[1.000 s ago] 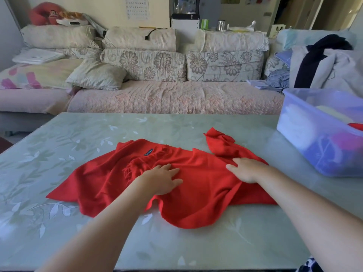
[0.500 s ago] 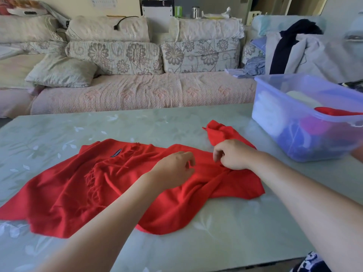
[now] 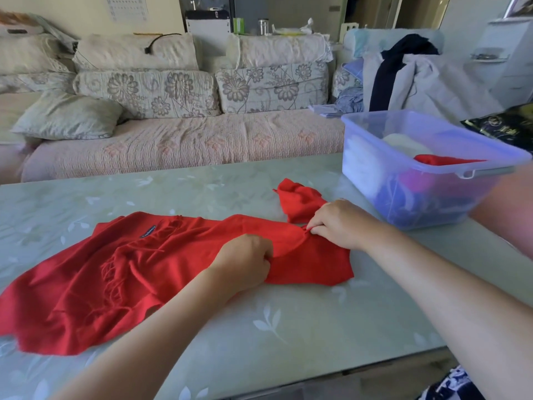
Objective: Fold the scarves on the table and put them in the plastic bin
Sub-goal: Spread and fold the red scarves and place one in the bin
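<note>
A red scarf (image 3: 95, 284) with a fringe and a small dark label lies spread and rumpled across the pale green table (image 3: 288, 336). My left hand (image 3: 245, 261) is closed, pinching the cloth near the scarf's middle. My right hand (image 3: 337, 223) pinches a gathered fold of the same scarf further right, beside a loose crumpled end. The clear plastic bin (image 3: 369, 168) stands at the table's right, holding folded cloths, one of them red.
A sofa (image 3: 184, 140) with floral cushions runs behind the table. Clothes (image 3: 415, 73) are heaped on its right end. A dark patterned item (image 3: 504, 127) lies beyond the bin. The table's front edge is close to my body.
Both hands went from lying flat on the scarf to closing and pinching its cloth. The view has swung right, so the bin shows more fully.
</note>
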The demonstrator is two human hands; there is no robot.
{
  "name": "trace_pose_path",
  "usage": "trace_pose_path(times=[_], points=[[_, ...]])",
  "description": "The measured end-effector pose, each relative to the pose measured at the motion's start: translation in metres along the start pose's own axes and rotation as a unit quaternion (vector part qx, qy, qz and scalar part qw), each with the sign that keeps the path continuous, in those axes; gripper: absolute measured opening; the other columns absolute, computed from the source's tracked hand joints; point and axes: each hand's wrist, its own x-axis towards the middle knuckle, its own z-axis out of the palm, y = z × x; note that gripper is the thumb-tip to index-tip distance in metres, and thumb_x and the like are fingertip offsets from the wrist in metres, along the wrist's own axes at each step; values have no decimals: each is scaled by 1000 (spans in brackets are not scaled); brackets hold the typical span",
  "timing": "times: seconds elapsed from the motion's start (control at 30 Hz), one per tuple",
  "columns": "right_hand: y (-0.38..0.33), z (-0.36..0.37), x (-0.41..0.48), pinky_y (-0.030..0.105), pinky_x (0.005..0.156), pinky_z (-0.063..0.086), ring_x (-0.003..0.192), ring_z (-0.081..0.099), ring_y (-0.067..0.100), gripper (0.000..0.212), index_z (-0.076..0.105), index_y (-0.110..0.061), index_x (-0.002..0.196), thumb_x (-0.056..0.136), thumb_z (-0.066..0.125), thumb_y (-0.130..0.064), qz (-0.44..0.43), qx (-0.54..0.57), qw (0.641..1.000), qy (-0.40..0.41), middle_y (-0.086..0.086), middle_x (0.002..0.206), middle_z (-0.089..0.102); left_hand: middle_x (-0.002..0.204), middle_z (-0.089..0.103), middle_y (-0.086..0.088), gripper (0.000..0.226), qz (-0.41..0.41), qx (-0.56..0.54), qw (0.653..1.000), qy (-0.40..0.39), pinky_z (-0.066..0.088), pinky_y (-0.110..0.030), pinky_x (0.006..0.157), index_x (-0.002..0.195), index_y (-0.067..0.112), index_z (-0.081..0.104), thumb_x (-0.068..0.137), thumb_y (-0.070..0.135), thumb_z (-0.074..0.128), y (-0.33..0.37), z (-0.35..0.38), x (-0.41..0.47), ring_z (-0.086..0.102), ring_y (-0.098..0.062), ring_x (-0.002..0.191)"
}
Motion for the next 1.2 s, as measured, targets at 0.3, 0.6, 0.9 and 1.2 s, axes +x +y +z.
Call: trace_pose_path(times=[0.3, 0.6, 0.9, 1.2], points=[[5, -26, -33, 34, 66, 58, 68, 68, 24, 32, 70, -10, 88, 88, 66, -42, 200, 7, 931, -305, 7, 85, 73, 95, 71, 12, 30, 3, -18, 927, -375, 49, -16, 76, 94, 24, 73, 80, 12, 49, 28, -32, -17, 61, -5, 82], [10, -3, -18, 31, 92, 46, 114, 57, 18, 39, 61, -40, 119, 81, 66, -46, 120, 1, 992, -42, -8, 121, 54, 92, 63, 9, 32, -1, -92, 995, -27, 44, -20, 75, 91, 20, 71, 80, -1, 48, 18, -5, 28, 61, -10, 85], [46, 16, 0, 30, 79, 53, 94, 67, 16, 17, 75, -26, 70, 82, 72, -37, 210, 120, 970, -41, -11, 87, 73, 118, 62, 4, 27, -64, 89, 992, -69, 46, -33, 82, 113, 29, 64, 87, 29, 58, 5, 26, 71, 57, -22, 113], [49, 3, -7, 35, 82, 49, 107, 62, 34, 20, 67, -15, 102, 87, 58, -26, 269, -28, 956, 109, 11, 112, 66, 88, 63, 9, 31, -47, -9, 999, 20, 49, -37, 72, 106, 25, 56, 76, 19, 58, -13, 19, 57, 62, -25, 88]])
